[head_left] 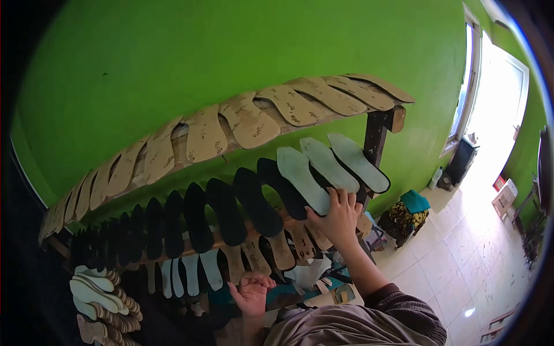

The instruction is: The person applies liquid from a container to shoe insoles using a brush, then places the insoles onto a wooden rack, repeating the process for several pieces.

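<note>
A bright green room with a white tiled floor, lit by daylight from the right.

The plain lime-green painted wall (173, 63) fills the view behind a dark wooden rack (378, 135). A tall white-framed window (468, 81) and an open doorway (501, 109) glare with sun, which shines on the glossy white floor tiles (456, 271). A dark boxy speaker (461, 160) stands under the window, and a teal and patterned cloth bundle (408, 212) sits near the rack's right end.

- Rack (378, 135) stands against the wall (173, 52).
- Insoles (248, 118) lie along the rack's top rail; more insoles (254, 202) on the rail below.
- Right hand (337, 219) on the rack's lower rail, right end; left hand (252, 294) beneath it.
- Doorway (499, 115) right of the rack.
</note>
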